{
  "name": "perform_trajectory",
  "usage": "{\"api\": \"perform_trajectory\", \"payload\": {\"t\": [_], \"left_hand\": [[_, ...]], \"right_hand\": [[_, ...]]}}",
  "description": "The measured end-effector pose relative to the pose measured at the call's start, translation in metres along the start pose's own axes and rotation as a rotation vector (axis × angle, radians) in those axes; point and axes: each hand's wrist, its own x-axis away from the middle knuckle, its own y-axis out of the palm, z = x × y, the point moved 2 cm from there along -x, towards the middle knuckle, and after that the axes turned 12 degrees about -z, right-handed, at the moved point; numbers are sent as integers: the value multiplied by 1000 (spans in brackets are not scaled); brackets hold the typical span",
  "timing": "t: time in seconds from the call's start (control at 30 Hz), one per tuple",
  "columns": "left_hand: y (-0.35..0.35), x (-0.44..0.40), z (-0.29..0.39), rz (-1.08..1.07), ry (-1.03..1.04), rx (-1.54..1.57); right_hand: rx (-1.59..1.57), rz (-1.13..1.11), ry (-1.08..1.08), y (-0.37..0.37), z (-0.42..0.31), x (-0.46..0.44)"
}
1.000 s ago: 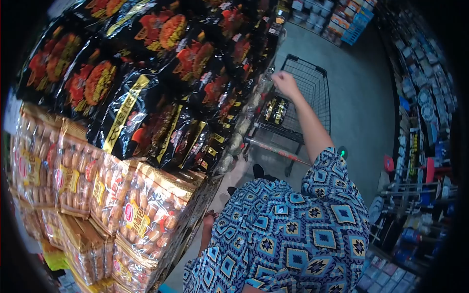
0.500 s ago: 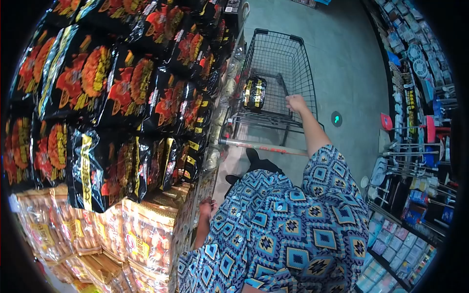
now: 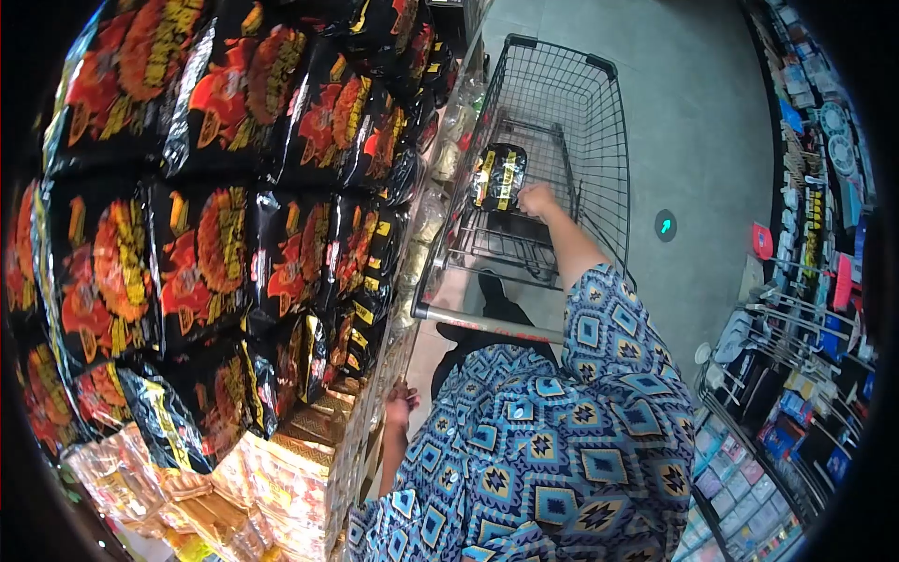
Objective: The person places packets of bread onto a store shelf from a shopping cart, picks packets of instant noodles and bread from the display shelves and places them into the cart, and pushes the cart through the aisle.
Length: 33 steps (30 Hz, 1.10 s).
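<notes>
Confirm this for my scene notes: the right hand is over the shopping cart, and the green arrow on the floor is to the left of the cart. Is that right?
Not quite. The head view shows the green arrow on the floor to the right of the shopping cart, not to its left. The right hand is over the cart, as you say.

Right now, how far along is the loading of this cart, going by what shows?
Done: black packaged goods lie in the cart. In hand: nothing visible in the right hand, close beside them; contact is unclear. The left hand is low by the display; whether it holds anything is unclear. Left: similar black packs are stacked there, but how many are wanted doesn't show.
</notes>
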Motion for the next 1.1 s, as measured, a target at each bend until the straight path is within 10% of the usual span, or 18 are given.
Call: {"api": "perform_trajectory", "payload": {"t": [0.53, 0.67, 0.8, 0.87, 1.1], "left_hand": [[57, 44, 43, 37, -13, -16], [67, 48, 52, 26, 40, 16], [65, 53, 47, 58, -15, 16], [59, 53, 39, 36, 21, 36], [53, 55, 25, 70, -37, 84]], "right_hand": [[-16, 179, -94, 60, 38, -158], [-541, 215, 64, 69, 16, -147], [-163, 10, 264, 70, 12, -156], [321, 359, 263, 65, -4, -140], [311, 180, 50, 48, 15, -150]]}}
